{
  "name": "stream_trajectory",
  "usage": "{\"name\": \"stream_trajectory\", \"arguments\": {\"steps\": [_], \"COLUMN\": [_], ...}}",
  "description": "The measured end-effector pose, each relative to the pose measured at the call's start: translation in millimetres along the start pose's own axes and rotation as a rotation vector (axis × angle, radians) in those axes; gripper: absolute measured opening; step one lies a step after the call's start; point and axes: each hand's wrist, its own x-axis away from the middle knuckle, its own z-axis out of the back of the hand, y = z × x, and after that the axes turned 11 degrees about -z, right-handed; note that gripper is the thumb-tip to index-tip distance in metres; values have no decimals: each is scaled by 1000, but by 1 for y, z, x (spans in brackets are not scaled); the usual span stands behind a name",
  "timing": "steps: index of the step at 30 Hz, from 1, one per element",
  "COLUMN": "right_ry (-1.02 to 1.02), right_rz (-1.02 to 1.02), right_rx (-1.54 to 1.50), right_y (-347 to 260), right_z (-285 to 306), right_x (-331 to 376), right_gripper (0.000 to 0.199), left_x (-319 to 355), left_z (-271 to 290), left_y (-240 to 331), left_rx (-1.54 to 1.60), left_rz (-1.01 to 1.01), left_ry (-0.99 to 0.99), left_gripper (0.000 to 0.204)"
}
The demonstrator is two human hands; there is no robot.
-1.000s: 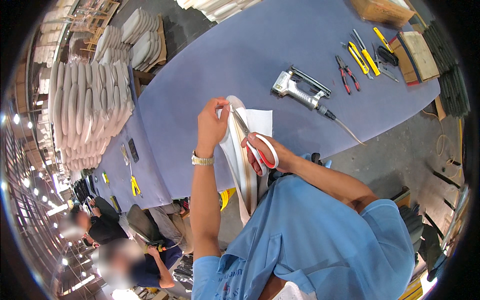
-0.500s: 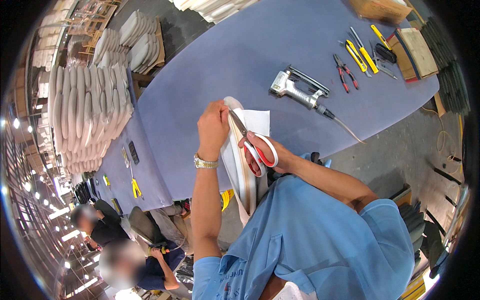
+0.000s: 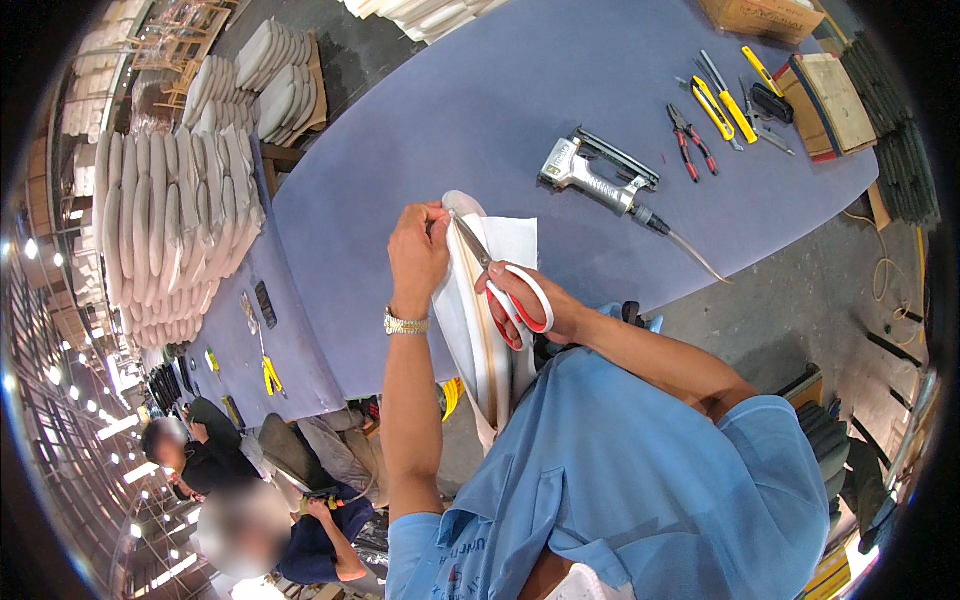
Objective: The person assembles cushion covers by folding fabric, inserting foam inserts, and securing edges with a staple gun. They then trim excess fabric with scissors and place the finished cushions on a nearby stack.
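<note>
Fingers of the right hand (image 3: 545,305) clench red-handled scissors (image 3: 505,280); the left hand (image 3: 418,255) pinches a white padded panel (image 3: 470,330), standing on edge at the tabletop's (image 3: 480,130) near edge.

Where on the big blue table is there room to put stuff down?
The blue table is bare between the staple gun and the stacked white pads. It is crowded at the far right corner, around the pliers, yellow utility knife and wooden boards.

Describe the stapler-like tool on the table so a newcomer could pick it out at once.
Start at the big blue-grey table. Just beyond the scissors in the right hand lies a silver staple gun. Unlike the small hand tools nearby, it trails a hose.
</note>
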Motion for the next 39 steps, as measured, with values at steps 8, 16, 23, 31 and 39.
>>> {"name": "stream_trajectory", "arguments": {"steps": [8,16,23,31,39], "right_ry": [33,15,16,8,44], "right_rz": [-20,8,-1,-9,2], "right_rx": [15,24,8,-57,-96], "right_y": [1,4,4,2,1], "right_z": [0,0,0,0,-3], "right_x": [1,2,0,-3,-6], "right_gripper": [55,56,54,51,51], "left_x": [4,6,6,7,11], "left_z": [0,0,2,-2,-21], "left_y": [6,7,8,16,18], "left_rx": [-3,6,-10,-138,-140], "left_rz": [-54,-60,-75,-223,-106], "left_ry": [3,7,-19,24,90], "left_gripper": [9,9,9,12,11]}}
